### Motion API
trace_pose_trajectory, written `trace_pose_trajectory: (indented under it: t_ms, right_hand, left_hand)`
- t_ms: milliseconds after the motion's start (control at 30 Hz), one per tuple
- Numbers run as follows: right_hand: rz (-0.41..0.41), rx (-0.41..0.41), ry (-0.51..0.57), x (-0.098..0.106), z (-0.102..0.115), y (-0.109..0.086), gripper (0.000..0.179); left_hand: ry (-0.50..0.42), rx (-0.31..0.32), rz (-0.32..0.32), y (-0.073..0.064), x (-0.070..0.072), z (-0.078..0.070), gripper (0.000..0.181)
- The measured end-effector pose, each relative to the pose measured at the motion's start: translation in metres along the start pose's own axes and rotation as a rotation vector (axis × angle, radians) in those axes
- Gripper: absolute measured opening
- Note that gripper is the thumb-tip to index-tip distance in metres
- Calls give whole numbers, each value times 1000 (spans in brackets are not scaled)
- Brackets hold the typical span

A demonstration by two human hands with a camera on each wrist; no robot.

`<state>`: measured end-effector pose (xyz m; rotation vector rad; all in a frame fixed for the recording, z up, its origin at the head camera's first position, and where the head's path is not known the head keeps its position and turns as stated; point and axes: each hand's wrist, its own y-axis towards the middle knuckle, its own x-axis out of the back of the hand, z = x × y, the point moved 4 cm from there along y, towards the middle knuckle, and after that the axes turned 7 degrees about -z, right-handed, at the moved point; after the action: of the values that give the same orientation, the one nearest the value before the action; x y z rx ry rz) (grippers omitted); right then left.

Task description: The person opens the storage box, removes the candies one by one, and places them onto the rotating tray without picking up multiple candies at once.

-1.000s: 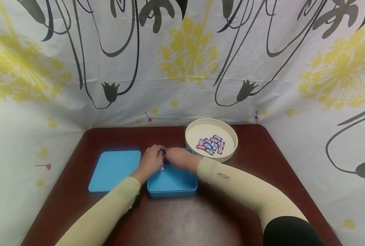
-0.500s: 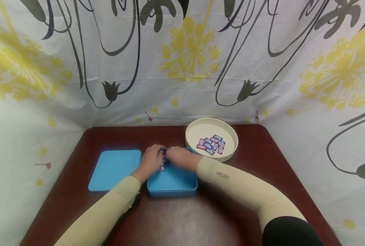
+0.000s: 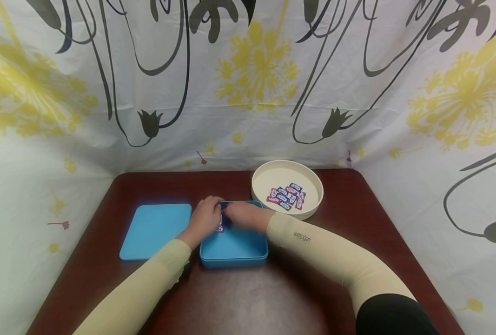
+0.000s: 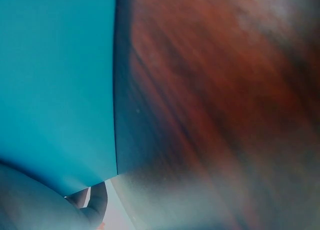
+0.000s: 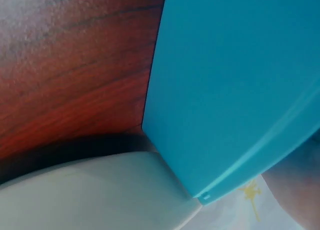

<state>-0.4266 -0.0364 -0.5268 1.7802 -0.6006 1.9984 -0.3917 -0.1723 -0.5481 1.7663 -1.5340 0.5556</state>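
Observation:
Both hands meet at the back left corner of an open blue box (image 3: pixel 235 249) in the head view. My left hand (image 3: pixel 206 216) lies over the box's left wall, its fingertips reaching inside. Bent at the wrist, my right hand (image 3: pixel 245 216) reaches in from the right, beside the left fingertips. Its fingers are hidden behind the hand, so a hold cannot be made out. Small pink and navy packets (image 3: pixel 220 228) with white lettering lie in a row along the left inner wall, partly covered by the hands. Both wrist views show mostly the box's outer wall (image 4: pixel 55 80).
A flat blue lid (image 3: pixel 155 232) lies left of the box on the dark wooden table (image 3: pixel 239 302). Behind the box on the right stands a round cream tray (image 3: pixel 266 177) with several loose pink and navy packets (image 3: pixel 287 197). A patterned curtain (image 3: pixel 239 153) surrounds the table.
Both hands stay at the same corner of the box; the right hand shifts very slightly there. The tray, its packets and the lid keep their places.

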Motion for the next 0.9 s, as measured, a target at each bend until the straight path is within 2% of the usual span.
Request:
trace_pose_trajectory:
  t_ms: [300, 667, 900]
  right_hand:
    - [-1, -7, 53, -4, -5, 1, 18]
    - [30, -79, 156, -8, -6, -2, 32]
    - [13, -114, 193, -4, -14, -9, 25]
  left_hand:
    - [2, 0, -8, 0, 1, -1, 34]
    - [7, 16, 2, 0, 0, 1, 35]
    - [-1, 17, 8, 0, -1, 1, 36]
